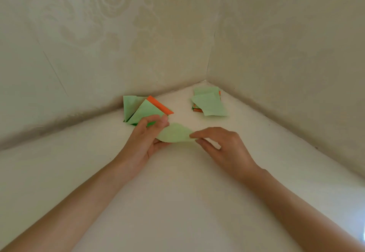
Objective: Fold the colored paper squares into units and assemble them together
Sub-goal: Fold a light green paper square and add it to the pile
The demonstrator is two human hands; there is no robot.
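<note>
Green paper square [174,133] pinched between both hands' fingers [194,135].

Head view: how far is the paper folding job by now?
Done: a few folded green and orange units lie by the wall. In hand: the left hand and right hand pinch one light green sheet, bent mid-fold. Left: the stack of flat squares awaits folding; nothing looks assembled.

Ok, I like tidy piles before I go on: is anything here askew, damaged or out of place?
The top green sheet of the stack of squares near the corner sits twisted, overhanging the sheets beneath. The folded units by the wall overlap loosely. Nothing looks torn or spilled.
</note>
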